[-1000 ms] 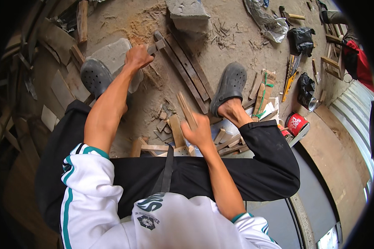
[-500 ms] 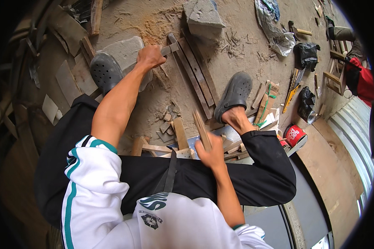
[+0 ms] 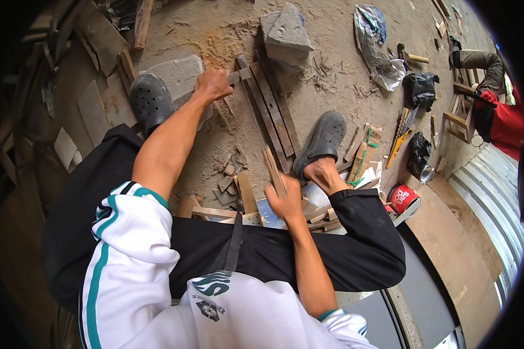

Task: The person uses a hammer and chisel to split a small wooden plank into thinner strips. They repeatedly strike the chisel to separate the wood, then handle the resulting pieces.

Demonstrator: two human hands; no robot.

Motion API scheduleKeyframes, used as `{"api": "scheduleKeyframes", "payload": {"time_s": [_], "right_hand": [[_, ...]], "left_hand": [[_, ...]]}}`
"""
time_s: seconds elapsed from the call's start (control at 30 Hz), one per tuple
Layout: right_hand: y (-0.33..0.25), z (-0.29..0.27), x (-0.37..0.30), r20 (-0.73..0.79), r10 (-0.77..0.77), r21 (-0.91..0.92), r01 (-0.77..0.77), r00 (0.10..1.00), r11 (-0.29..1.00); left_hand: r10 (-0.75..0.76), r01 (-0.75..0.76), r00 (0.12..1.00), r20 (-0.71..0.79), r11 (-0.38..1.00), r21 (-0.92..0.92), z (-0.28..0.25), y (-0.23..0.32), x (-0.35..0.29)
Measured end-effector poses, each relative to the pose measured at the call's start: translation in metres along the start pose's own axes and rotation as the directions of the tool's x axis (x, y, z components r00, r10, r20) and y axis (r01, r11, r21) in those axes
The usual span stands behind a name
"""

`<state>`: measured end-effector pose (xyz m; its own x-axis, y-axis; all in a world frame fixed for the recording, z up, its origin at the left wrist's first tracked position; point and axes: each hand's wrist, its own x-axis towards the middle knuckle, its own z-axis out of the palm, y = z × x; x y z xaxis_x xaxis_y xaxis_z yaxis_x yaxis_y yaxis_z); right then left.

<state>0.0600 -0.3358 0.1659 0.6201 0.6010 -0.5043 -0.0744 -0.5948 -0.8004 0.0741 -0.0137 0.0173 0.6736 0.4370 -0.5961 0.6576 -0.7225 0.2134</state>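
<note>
My left hand [image 3: 212, 85] is closed round a short grey bar [image 3: 234, 77] with a squared end, perhaps a hammer; its exact kind is not clear. That end rests over or just above the upper part of some dark wooden strips [image 3: 268, 104] lying side by side on the ground. In my right hand [image 3: 286, 196] is a pale, narrow wooden stick [image 3: 273, 170], slightly blurred, pointing up and away from me. It is held beside the lower end of the strips, apart from them.
A concrete block [image 3: 287, 32] stands beyond the strips, and a flat slab [image 3: 177, 75] lies by my left clog [image 3: 151, 100]. Wood offcuts [image 3: 239, 189] lie between my legs. A hammer [image 3: 412, 56], a handsaw [image 3: 399, 136] and a red can [image 3: 404, 198] are rightward. Another person [image 3: 501, 119] is far right.
My right hand and the stick have shifted slightly left and up. My left hand keeps its grip on the bar over the strips. The view has shifted a little.
</note>
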Motion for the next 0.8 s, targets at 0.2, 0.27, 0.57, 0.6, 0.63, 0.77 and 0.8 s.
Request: {"api": "scheduleKeyframes", "payload": {"time_s": [0.2,0.27,0.57,0.6,0.63,0.77,0.8], "right_hand": [[-0.019,-0.010,-0.042,-0.025,-0.002,0.007,0.002,1.000,1.000],[-0.018,-0.017,-0.038,0.031,0.015,-0.026,-0.014,0.999,1.000],[-0.030,-0.027,-0.034,-0.031,0.001,-0.071,-0.003,1.000,0.997],[-0.039,-0.031,-0.033,-0.024,0.013,-0.067,-0.014,1.000,0.998],[-0.049,-0.036,-0.032,-0.016,0.027,-0.064,-0.028,1.000,0.998],[-0.071,-0.039,-0.028,0.004,0.072,-0.083,-0.071,0.997,0.994],[-0.072,-0.035,-0.025,-0.012,0.037,-0.088,-0.038,0.999,0.995]], "left_hand": [[0.016,-0.016,1.000,-0.002,1.000,-0.007,-0.001,-0.005,0.001],[-0.011,0.011,1.000,-0.003,1.000,0.010,0.007,-0.007,0.009],[0.042,-0.047,0.993,-0.106,0.998,-0.048,0.005,-0.009,0.011],[0.052,-0.059,0.991,-0.122,0.997,-0.055,0.007,-0.011,0.010],[0.062,-0.072,0.989,-0.137,0.995,-0.063,0.008,-0.010,0.006],[0.047,-0.050,0.995,-0.085,0.998,-0.027,0.001,-0.005,-0.006],[0.050,-0.052,0.995,-0.086,0.998,-0.024,0.003,-0.008,-0.004]]}}
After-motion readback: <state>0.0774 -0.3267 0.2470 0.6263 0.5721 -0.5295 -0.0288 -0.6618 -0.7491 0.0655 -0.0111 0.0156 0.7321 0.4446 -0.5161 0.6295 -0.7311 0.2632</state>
